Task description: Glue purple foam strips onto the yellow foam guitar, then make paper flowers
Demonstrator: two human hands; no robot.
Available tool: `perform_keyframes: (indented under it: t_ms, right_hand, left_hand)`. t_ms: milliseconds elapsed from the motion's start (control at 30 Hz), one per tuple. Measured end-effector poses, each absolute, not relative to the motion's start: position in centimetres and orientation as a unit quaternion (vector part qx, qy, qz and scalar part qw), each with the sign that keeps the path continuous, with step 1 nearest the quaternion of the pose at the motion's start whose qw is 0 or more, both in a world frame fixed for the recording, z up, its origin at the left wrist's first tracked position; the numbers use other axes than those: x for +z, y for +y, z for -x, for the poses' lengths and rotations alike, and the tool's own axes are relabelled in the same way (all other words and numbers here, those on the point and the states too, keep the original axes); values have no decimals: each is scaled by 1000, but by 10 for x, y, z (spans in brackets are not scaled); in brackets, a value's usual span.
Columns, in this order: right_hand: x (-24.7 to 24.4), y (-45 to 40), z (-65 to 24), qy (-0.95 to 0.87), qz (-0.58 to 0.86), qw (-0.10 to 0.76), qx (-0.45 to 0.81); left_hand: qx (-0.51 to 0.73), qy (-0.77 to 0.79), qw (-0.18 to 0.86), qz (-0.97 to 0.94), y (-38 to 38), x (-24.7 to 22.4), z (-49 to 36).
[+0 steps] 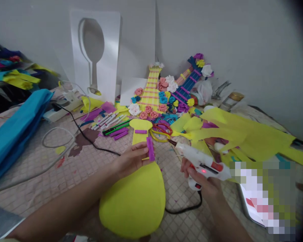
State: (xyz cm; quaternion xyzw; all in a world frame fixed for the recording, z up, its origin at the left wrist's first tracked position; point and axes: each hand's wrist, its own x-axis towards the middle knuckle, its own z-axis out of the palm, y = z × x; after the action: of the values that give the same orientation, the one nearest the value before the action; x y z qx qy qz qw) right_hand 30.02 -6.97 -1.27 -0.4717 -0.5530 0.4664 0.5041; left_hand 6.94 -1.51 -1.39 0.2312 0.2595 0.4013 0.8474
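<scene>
Pinched in my left hand [133, 159] is a purple paper-covered strip [150, 149], held upright over the neck of a yellow guitar-shaped cutout [133, 198]. The cutout lies flat in front of me, its round body nearest. Another purple strip [140, 131] lies across the neck just below the head. My right hand [199, 174] is wrapped around the handle of a white hot glue gun [197, 156]. A red light glows on the gun's side, and its dark nozzle points left toward the strip, apart from it.
Several purple strips [120, 135] and marker pens [108, 121] lie left of the neck. Decorated paper guitars [151, 89] lean by the wall. Yellow sheets [249, 134] spread at right, above a phone [252, 205]. Black cord [91, 143] crosses the table; a blue roll [20, 131] lies left.
</scene>
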Motion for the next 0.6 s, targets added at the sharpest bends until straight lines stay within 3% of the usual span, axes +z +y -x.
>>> perform_keyframes:
  t_ms: [367, 600]
  right_hand:
    - [-15, -85, -293, -555, 505, 455, 479]
    - [-13, -93, -287, -517, 528, 475, 478]
  left_hand:
    - [352, 268, 862, -249, -30, -10, -66]
    - [337, 260, 868, -256, -34, -11, -67]
